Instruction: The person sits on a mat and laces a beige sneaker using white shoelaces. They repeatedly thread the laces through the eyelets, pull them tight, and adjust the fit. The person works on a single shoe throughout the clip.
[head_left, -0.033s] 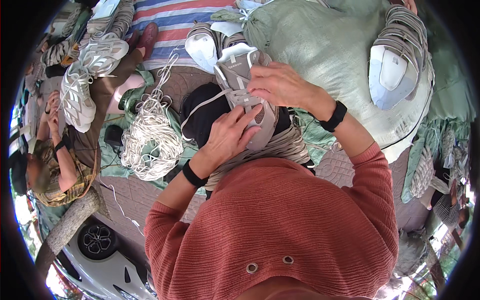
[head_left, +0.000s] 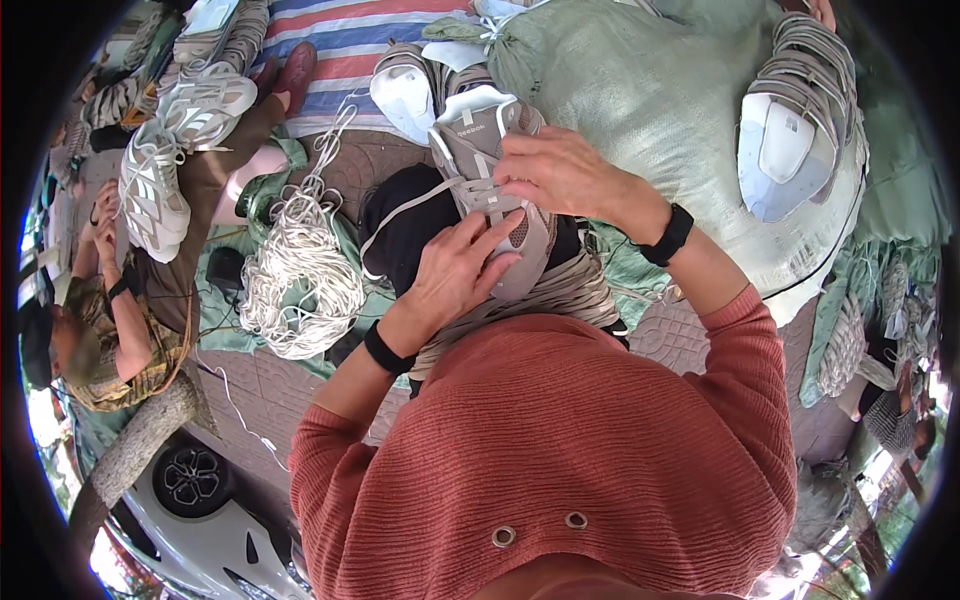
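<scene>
A grey shoe upper (head_left: 525, 282) rests over my lap, its toe toward me and its tongue pointing away. My left hand (head_left: 462, 262) lies across the toe end, index finger along the lacing and thumb against the side, steadying it. At the far eyelet row, my right hand (head_left: 572, 175) is closed in a pinch at the shoelace; its fingertips partly hide what they grip. From the lacing, a loose length of pale shoelace (head_left: 405, 210) loops out left over a dark cloth on my knee.
A white lace heap (head_left: 305, 285) lies at left. Stacked uppers (head_left: 795, 135) sit on a big pale green sack (head_left: 640, 110) at right. More uppers (head_left: 403, 95) stand ahead. At far left a person (head_left: 125, 320) sits near laced shoes (head_left: 155, 195); a car (head_left: 210, 540) is below.
</scene>
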